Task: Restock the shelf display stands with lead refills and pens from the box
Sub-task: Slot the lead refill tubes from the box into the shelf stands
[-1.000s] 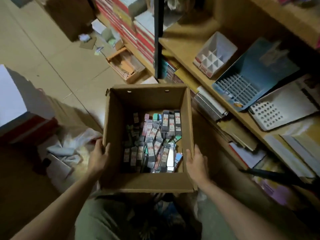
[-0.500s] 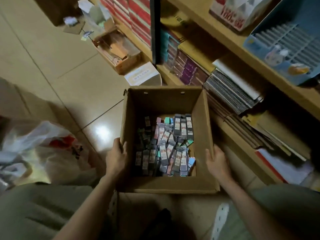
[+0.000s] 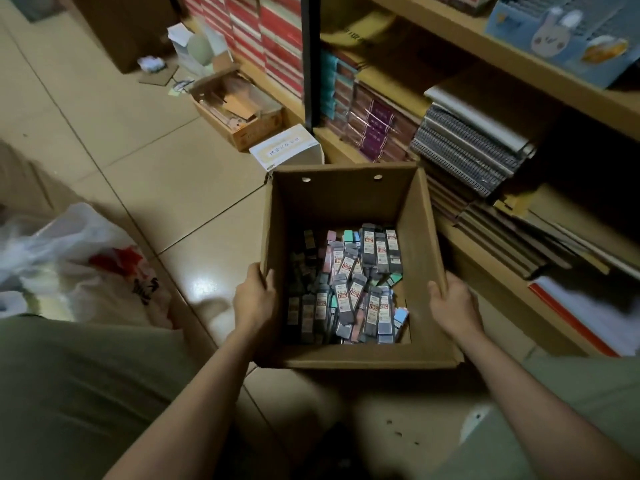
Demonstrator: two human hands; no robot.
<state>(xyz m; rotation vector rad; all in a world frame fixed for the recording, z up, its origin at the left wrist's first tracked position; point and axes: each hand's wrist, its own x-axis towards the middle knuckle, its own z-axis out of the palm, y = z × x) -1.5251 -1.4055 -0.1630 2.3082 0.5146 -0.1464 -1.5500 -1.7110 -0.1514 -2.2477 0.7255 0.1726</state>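
Note:
An open brown cardboard box (image 3: 346, 202) sits in front of me, low over the tiled floor. Its bottom is covered with several small lead refill cases (image 3: 349, 285) in grey, pink and green with red-and-white labels. My left hand (image 3: 254, 296) grips the box's left wall, thumb over the rim. My right hand (image 3: 453, 306) grips the right wall the same way. A blue slotted display stand (image 3: 561, 36) with a rabbit picture stands on the wooden shelf at the upper right.
Wooden shelves (image 3: 485, 53) on the right hold spiral notebooks (image 3: 467, 147) and stacked packs. A white plastic bag (image 3: 69, 265) lies on the floor at left. A small wooden crate (image 3: 239, 112) and a white carton (image 3: 287, 147) sit beyond the box.
The box has come down and closer to the lower shelf while both hands keep hold of its sides. The view tilted down, so the upper shelf's stands slid out of the top.

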